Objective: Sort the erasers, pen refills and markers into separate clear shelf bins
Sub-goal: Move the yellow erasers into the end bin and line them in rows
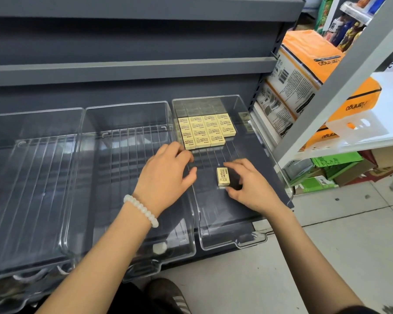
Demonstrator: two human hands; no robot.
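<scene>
Head view, looking down on a grey shelf (132, 71) carrying three clear bins side by side. Left bin (32, 123) and middle bin (127, 114) bare of stock, no pen refills or markers anywhere in sight. Right bin (254, 123) holding a tidy block of cream erasers (203, 130), packed edge to edge in rows against the back wall, printed faces up, evidently laid that way to fill the bin from the rear and leave the front floor free for more. One loose eraser (223, 176) lying flat on that front floor, well apart from the block, its long axis running front to back with a slight tilt, label up, turned crosswise to the packed ones, whose long sides run left to right. Right hand (252, 185) cupped around the loose eraser, thumb and fingers spread wide at either end; touching or just clear of it cannot be told. Left hand (168, 175), beaded bracelet (142, 210) at the wrist, hovering over the wall between middle and right bins, fingers loosely curled and holding nothing, seemingly poised to steady or nudge the rows. Judged from the layout: eraser sorting under way, this piece likely needing a quarter turn to match the block before joining the front row, the other two bins yet to be filled
</scene>
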